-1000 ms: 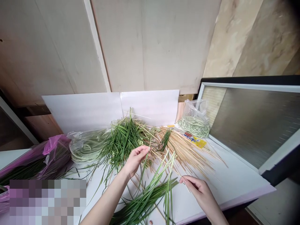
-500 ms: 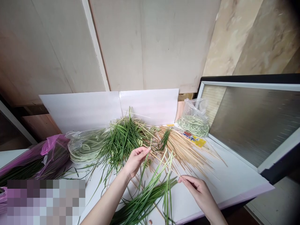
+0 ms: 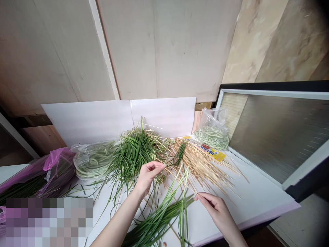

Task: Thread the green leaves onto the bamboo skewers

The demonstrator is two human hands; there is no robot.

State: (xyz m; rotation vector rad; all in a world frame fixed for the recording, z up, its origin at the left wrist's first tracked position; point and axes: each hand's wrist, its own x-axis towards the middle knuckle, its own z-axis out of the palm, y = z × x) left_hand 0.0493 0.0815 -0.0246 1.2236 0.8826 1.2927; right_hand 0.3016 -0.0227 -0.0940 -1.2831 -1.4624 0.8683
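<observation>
Blue and red print (image 3: 211, 150) is noted on the yellow wrapper (image 3: 219, 157) near the table's (image 3: 253, 200) back right corner; no text can be read.

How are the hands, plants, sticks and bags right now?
Left hand: pinched; what it grips is unclear
Right hand: pinching a thin skewer
Front chives: loosely bunched, lying down
Back chives: heaped, tangled
Bamboo skewers: fanned out, loose
Right clear bag: upright, partly filled
Left clear bag: lying, coiled strands inside
Purple bag: crumpled, dark-green leaves inside
</observation>
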